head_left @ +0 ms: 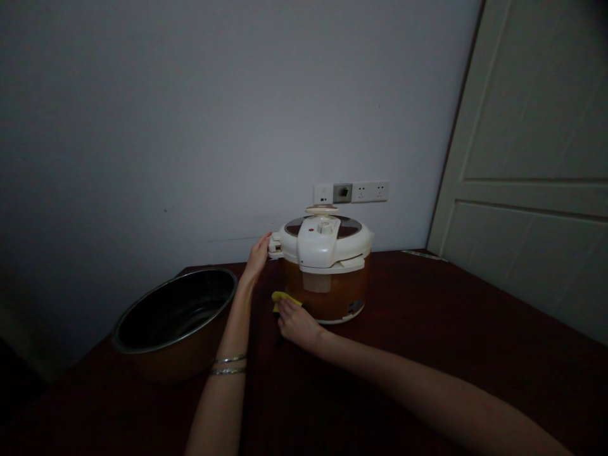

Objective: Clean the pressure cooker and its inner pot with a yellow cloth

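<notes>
An electric pressure cooker point(327, 288) with a white lid and an orange-brown body stands on the dark red table. My left hand point(258, 254) is at its left side handle point(275, 246), with the fingers closed round the far side of it and partly hidden. Low by the cooker's left side, my right hand point(298, 324) is closed on a yellow cloth point(285, 297). The cloth is pressed near the base of the body. Part of it is covered by my fingers.
To the left of my left forearm sits a large dark-lined pot point(175, 345) without a lid. Behind the cooker, wall sockets point(370, 192) are set in the pale wall. A panelled door point(527, 190) rises beyond the right edge of the table point(427, 329).
</notes>
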`<state>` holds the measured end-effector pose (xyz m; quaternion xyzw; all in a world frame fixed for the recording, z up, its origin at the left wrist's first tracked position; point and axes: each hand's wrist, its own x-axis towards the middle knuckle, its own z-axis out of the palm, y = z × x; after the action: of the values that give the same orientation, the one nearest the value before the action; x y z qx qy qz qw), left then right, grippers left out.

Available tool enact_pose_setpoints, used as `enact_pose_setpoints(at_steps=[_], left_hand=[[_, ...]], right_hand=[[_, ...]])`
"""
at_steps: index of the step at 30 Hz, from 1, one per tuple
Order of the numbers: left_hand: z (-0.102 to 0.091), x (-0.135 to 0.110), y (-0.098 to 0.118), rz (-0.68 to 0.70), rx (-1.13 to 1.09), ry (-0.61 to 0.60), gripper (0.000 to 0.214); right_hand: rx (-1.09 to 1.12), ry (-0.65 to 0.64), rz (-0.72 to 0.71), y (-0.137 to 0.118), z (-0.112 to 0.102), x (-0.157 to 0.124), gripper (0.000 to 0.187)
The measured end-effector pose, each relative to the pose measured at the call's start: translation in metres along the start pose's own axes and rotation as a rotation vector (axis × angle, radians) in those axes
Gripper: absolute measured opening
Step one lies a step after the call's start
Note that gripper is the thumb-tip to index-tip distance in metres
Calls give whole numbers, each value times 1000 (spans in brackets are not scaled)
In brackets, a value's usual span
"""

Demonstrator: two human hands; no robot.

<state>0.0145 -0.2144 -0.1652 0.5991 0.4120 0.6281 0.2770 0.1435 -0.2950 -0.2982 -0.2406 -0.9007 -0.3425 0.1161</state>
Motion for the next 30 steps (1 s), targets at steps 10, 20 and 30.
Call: enact_pose_setpoints(at_steps=[10, 20, 30], left_hand=[[2, 1, -1, -1, 8, -3, 45], [4, -1, 1, -15, -27, 27, 41], [2, -1, 1, -82, -101, 28, 39]], right_hand=[[2, 175, -77, 4, -6, -30, 20], [68, 173, -73, 14, -25, -92, 22], [36, 223, -10, 4, -69, -102, 21]])
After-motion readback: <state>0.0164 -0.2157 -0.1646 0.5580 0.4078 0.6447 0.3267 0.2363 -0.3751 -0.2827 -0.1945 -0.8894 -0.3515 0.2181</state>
